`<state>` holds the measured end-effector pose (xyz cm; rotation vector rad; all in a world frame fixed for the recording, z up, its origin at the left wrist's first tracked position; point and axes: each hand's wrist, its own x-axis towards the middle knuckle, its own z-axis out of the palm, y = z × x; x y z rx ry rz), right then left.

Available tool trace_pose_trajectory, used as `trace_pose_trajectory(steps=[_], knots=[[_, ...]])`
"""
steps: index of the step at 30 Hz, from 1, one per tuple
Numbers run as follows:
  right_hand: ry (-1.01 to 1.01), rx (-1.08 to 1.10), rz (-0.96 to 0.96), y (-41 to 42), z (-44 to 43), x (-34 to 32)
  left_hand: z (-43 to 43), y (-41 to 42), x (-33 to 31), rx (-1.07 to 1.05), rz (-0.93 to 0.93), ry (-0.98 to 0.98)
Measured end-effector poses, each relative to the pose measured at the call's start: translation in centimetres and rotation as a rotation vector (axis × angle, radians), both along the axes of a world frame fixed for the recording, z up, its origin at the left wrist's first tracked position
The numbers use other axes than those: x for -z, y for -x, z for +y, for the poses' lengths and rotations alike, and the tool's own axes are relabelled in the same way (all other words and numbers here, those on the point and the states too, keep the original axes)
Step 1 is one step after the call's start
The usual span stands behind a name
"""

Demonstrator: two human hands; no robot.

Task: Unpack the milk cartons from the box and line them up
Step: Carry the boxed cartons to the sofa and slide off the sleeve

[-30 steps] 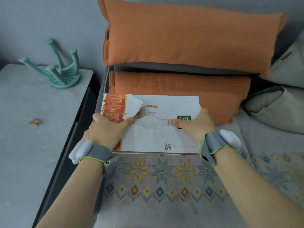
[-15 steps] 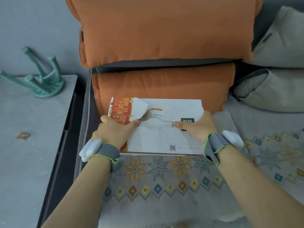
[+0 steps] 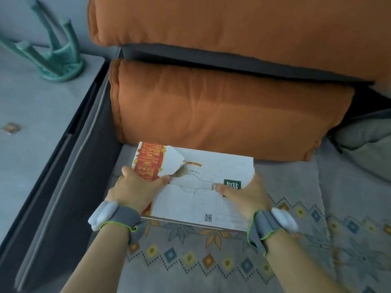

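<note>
A white cardboard box (image 3: pixel 211 199) with red print on its left end lies flat on a patterned grey blanket (image 3: pixel 190 256), its top flaps closed. A torn white flap corner (image 3: pixel 171 161) curls up near the left end. My left hand (image 3: pixel 135 187) grips the box's left end, thumb on the top seam. My right hand (image 3: pixel 247 195) grips the right end, thumb laid along the seam. No milk cartons show; the box's inside is hidden.
Two stacked orange cushions (image 3: pixel 222 115) stand right behind the box. A grey cushion (image 3: pixel 368 140) lies at the right. To the left is a grey side table (image 3: pixel 38 115) with an upturned teal stool (image 3: pixel 53 53) and a small scrap (image 3: pixel 10 127).
The box, held in both hands, now sits a little nearer to me and away from the cushions. The view has tilted down and shifted. Both hands keep the same hold.
</note>
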<state>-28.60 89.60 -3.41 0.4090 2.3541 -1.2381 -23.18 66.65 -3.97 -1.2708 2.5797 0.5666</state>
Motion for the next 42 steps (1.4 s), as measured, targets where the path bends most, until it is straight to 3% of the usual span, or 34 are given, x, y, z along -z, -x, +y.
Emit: trace_pose_trajectory(steps=[10,18,27,36,42], knots=[[-0.017,0.091,-0.095,-2.0,-3.7,8.7,-4.4,-1.1,8.8,0.037,-0.091,0.014],[-0.044,0.137,-0.129,-2.9,-6.3,11.7,-5.8,-2.3,11.9,0.024,-0.142,-0.035],[0.052,0.132,-0.147,-4.1,-5.8,9.8,-6.6,-4.0,10.4,0.078,-0.157,-0.192],[0.027,0.135,-0.126,-2.0,-4.4,4.9,-7.2,-3.5,5.5,0.174,-0.128,-0.080],[0.079,0.317,-0.013,-0.5,-4.1,3.3,-7.1,-3.2,3.7,0.109,-0.025,-0.201]])
